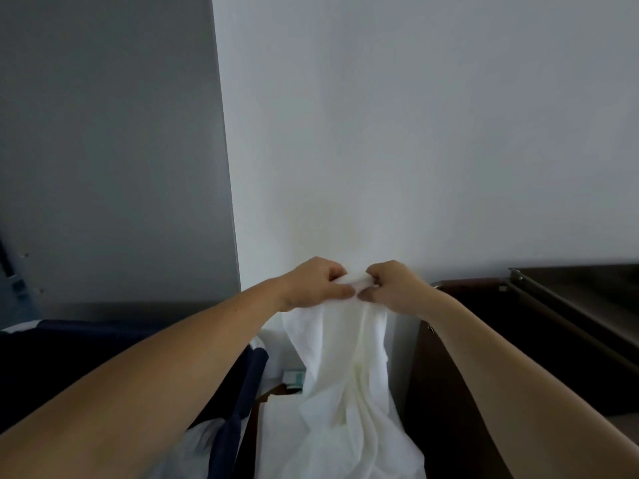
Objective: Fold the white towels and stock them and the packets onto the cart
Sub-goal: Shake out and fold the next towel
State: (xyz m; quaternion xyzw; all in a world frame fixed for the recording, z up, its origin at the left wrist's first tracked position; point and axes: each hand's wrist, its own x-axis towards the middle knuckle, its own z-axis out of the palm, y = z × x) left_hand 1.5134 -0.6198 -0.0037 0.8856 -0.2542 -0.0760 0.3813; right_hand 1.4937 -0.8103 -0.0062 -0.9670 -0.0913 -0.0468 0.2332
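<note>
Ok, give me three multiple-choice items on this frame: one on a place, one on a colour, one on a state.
1. Where does the dark brown unit stand relative to the towel?
A. left of it
B. right of it
C. on top of it

2. What colour is the fabric left of the towel?
A. red
B. navy
C. yellow

3. How is the towel held?
A. by one hand
B. by both hands at its top edge
C. lying flat, untouched

Answers: B, the unit fills the right side; B, the cloth is dark blue; B, the left hand and right hand pinch the edge and the towel hangs.
</note>
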